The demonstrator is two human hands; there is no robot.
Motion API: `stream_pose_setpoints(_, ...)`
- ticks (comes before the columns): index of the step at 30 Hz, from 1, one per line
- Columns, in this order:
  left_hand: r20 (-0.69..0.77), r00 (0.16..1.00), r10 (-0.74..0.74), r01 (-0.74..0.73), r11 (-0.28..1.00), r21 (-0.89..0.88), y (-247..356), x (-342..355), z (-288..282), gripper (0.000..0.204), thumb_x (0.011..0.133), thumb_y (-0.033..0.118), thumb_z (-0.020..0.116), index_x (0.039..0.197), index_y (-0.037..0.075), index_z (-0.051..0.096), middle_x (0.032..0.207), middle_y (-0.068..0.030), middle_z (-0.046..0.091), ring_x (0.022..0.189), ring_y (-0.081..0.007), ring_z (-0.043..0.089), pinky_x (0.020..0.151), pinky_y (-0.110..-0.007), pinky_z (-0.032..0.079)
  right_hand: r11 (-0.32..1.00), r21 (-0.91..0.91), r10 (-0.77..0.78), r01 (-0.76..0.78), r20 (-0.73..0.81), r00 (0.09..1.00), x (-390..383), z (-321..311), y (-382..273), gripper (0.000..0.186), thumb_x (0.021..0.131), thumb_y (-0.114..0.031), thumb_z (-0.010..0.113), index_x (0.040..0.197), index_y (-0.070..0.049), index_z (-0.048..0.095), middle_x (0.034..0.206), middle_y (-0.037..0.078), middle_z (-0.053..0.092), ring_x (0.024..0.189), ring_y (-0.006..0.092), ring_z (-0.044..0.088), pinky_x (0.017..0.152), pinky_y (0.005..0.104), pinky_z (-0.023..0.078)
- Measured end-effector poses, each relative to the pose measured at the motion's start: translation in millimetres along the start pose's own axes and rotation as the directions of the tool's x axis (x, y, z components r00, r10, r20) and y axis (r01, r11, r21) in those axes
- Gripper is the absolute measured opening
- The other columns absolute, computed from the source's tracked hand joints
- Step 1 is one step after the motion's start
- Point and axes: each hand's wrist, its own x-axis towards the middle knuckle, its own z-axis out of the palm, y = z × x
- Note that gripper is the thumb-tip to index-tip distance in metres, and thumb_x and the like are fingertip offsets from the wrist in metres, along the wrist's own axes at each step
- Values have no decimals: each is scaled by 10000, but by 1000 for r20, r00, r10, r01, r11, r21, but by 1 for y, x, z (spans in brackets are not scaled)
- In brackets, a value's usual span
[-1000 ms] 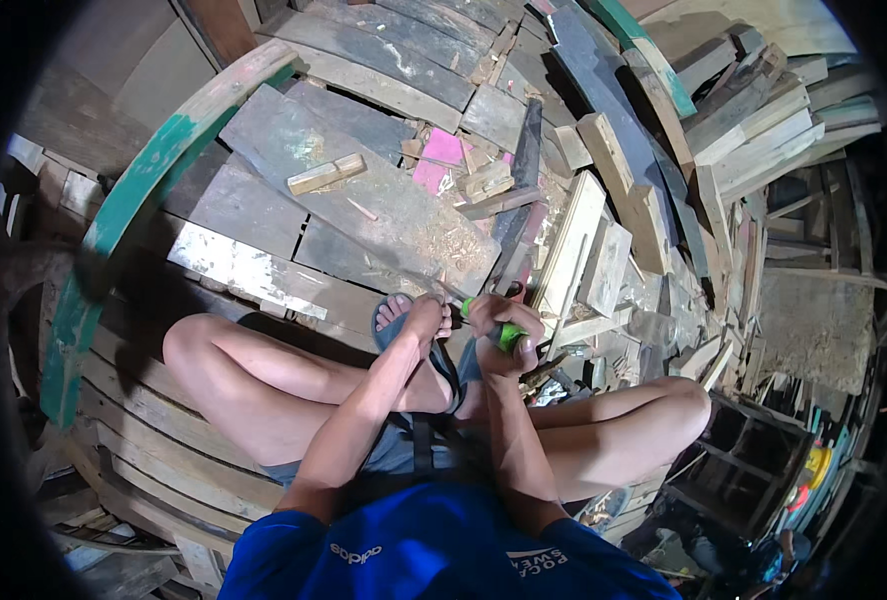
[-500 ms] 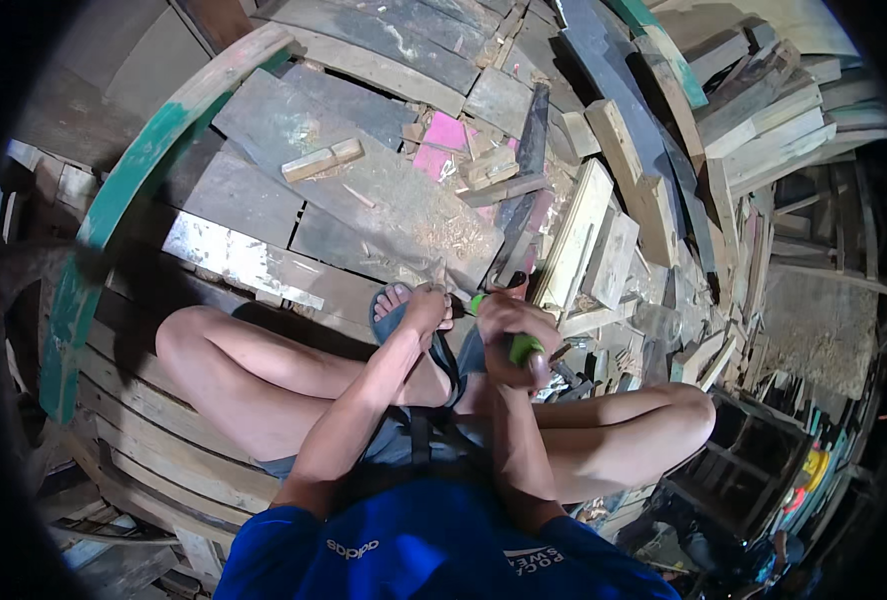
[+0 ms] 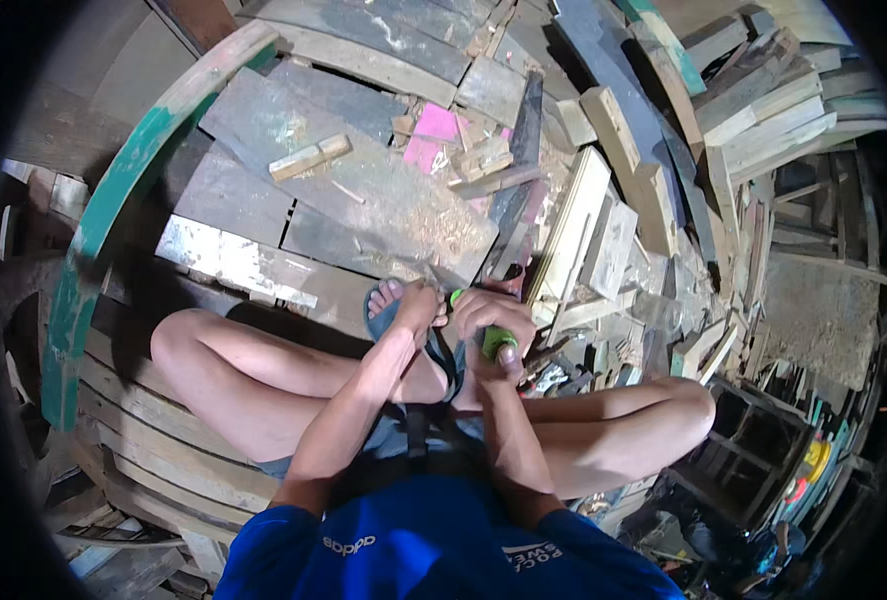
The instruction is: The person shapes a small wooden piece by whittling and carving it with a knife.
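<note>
- Plank floor: weathered boards fill most of the view, bending toward the rim of the round fisheye picture.
- Person: seen from above, seated in a blue shirt, the bare legs folded with knees spread to both sides.
- Green beam: long, with worn paint, running down the left side.
- Wood pile: loose offcuts heaped at upper right.
- Grey board: long and dark, to the left of the pile.
- Pale plank: slanting beyond the right hand, well apart from the green beam.
- Foot: in a dark sandal, in front of the person's lap, its toes beside the left hand.
- Right hand: wrapped firmly around a tool, just right of the left hand.
- Left hand: fingers curled closed over the foot; what it grips, if anything, is too small to tell.
- Block: a short wooden piece lying on the boards, upper left of the hands.
- Tool: bright green handle, inside the right hand, its forward end by the left hand's fingers.
- Pink scrap: flat, among wood bits.
- Shavings: pale, scattered ahead of the hands.
</note>
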Motion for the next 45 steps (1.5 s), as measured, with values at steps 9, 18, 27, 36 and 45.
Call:
stream_pose_setpoints(9,-12,999,-41,41,999,-8,-5,-3,-3,162,938,107,392,800,48,451,628,-18,421,453,-109,361,376,-270,272,995,-95,6,-1,52,999,0,4,-1,703,886,-597,439,562,25,480,510,97,497,454,247,520,481,324,424)
stream_pose_setpoints(18,2,1000,-15,15,1000,-7,0,-2,2,39,863,31,426,848,27,462,625,-33,422,465,-112,369,385,-266,274,995,-96,-28,35,64,998,2,2,-2,677,888,-571,452,564,22,482,517,89,497,464,240,524,507,343,443)
stream_pose_setpoints(27,-25,1000,-6,7,1000,3,7,-10,-9,133,906,80,414,850,-23,479,640,-48,459,475,-123,405,386,-273,317,995,-98,-14,22,81,997,-3,8,-1,677,882,-593,466,605,22,520,536,80,519,476,228,536,500,332,439)
stream_pose_setpoints(36,175,979,-108,101,994,49,-41,62,-55,297,929,269,412,976,49,606,905,-86,633,735,-176,600,547,-308,472,977,-212,23,-10,58,998,-11,-5,-2,432,765,-419,568,692,6,546,659,127,556,603,311,573,592,372,469)
stream_pose_setpoints(45,184,979,84,-102,991,92,-2,25,-45,301,978,234,383,1066,6,559,893,-98,618,783,-207,616,661,-330,511,978,-206,-29,3,-122,992,-12,4,9,380,765,-372,520,666,-5,508,612,134,509,557,312,529,554,375,417)
